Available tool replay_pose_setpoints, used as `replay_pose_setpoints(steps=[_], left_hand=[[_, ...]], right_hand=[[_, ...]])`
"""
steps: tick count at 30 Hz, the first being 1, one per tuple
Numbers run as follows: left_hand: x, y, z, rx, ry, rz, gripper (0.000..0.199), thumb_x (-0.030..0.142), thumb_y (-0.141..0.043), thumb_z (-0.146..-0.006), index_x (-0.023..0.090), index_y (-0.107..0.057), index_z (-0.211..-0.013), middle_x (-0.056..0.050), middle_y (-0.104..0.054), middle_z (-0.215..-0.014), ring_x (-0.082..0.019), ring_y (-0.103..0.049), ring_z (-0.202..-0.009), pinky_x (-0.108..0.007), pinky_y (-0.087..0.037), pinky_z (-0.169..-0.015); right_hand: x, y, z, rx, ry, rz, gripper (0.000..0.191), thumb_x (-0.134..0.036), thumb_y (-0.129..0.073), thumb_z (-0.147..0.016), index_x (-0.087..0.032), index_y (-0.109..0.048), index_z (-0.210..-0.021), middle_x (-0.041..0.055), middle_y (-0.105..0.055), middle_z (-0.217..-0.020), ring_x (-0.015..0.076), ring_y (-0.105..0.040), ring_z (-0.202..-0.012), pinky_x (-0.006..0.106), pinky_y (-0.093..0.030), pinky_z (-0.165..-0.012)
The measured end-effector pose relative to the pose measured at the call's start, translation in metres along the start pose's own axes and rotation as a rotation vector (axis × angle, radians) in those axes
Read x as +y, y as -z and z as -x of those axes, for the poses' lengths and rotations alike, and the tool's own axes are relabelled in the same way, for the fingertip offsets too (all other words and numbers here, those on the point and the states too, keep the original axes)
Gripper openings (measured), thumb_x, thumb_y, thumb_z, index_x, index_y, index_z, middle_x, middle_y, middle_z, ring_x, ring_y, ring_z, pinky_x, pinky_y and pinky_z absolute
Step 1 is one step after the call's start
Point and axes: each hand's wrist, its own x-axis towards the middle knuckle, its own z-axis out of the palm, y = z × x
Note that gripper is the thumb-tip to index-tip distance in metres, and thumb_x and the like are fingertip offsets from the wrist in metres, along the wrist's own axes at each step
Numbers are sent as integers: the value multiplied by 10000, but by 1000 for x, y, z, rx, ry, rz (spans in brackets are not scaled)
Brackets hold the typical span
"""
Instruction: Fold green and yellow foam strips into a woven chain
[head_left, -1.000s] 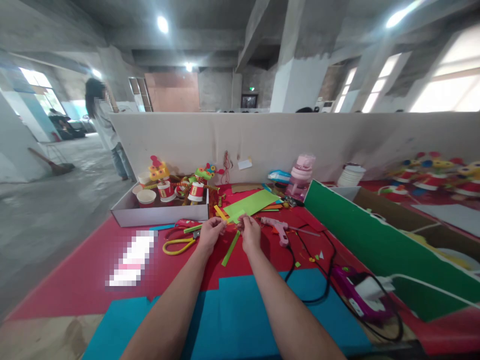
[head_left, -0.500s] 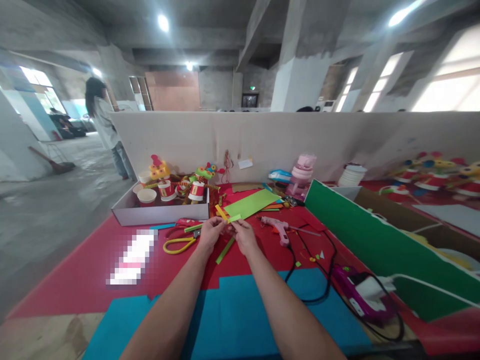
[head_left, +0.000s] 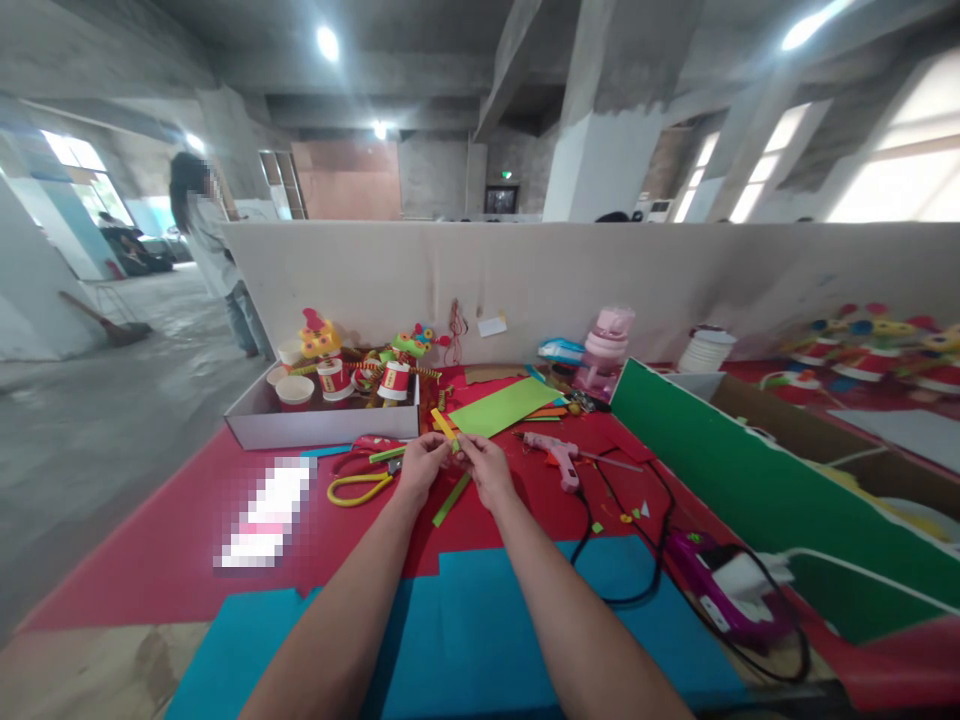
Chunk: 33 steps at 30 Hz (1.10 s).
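Observation:
My left hand (head_left: 424,466) and my right hand (head_left: 484,468) meet over the red tabletop, fingers pinched on folded paper strips. A yellow paper strip (head_left: 443,425) sticks up and away between them; the green part is mostly hidden by my fingers. Below the hands a loose green paper strip (head_left: 451,502) lies on the table. Yellow-handled scissors (head_left: 360,490) rest left of my left hand. To the right of my right hand lies a pink glue gun (head_left: 559,458), and beyond the hands is a green paper sheet (head_left: 506,405).
A white box (head_left: 322,430) with paper cups and cup figures stands back left. Blue sheets (head_left: 495,620) lie under my forearms. At right are a purple power strip (head_left: 727,590), cables and a green-sided box (head_left: 750,490). A person (head_left: 214,240) stands beyond the partition's left end.
The green strip end that pointed right between my fingers is now folded over at the yellow strip. Both hands have stayed in nearly the same place.

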Motion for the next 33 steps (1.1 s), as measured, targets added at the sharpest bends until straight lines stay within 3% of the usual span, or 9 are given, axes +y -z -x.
replay_pose_setpoints(steps=[8, 14, 18, 22, 28, 33], left_hand=[[-2, 2, -2, -6, 6, 63, 317, 384, -816, -537, 127, -659, -636, 4, -597, -523, -75, -468, -449, -207, -352, -477], [-7, 2, -3, -27, 14, 73, 320, 408, -792, -595, 118, -695, -690, -13, -625, -564, -69, -465, -454, -200, -349, -465], [-6, -1, 0, -109, 33, 88, 346, 370, -806, -591, 119, -700, -804, -22, -653, -643, -69, -491, -482, -195, -373, -469], [-3, -7, 5, -175, 44, 31, 497, 321, -842, -552, 150, -658, -982, -23, -673, -777, -97, -567, -584, -198, -434, -507], [-2, -6, 3, -55, -5, 67, 361, 390, -789, -628, 148, -606, -822, 16, -607, -599, -77, -511, -500, -189, -399, -486], [-2, 1, -2, 23, -14, 70, 335, 398, -787, -611, 140, -616, -738, 2, -619, -586, -87, -524, -505, -197, -399, -506]], right_hand=[[6, 1, -2, 16, 108, 124, 359, -458, -782, -584, -162, -695, -769, -17, -639, -630, 119, -538, -546, 258, -446, -565], [4, 2, -2, 60, 244, 271, 350, -489, -724, -643, -167, -680, -773, -11, -636, -633, 127, -526, -554, 249, -417, -549], [3, 4, -2, 125, 301, 313, 338, -497, -681, -687, -169, -653, -762, -12, -602, -586, 143, -531, -552, 250, -409, -526], [4, 7, -4, 186, 336, 289, 330, -489, -665, -703, -174, -633, -795, 24, -655, -689, 175, -595, -631, 270, -461, -571], [4, 2, -2, 110, 276, 252, 303, -451, -689, -684, -183, -617, -806, 9, -649, -661, 170, -605, -627, 284, -489, -614], [4, -2, -2, 51, 255, 217, 292, -384, -730, -635, -182, -614, -810, -2, -644, -710, 148, -601, -647, 285, -503, -661]])
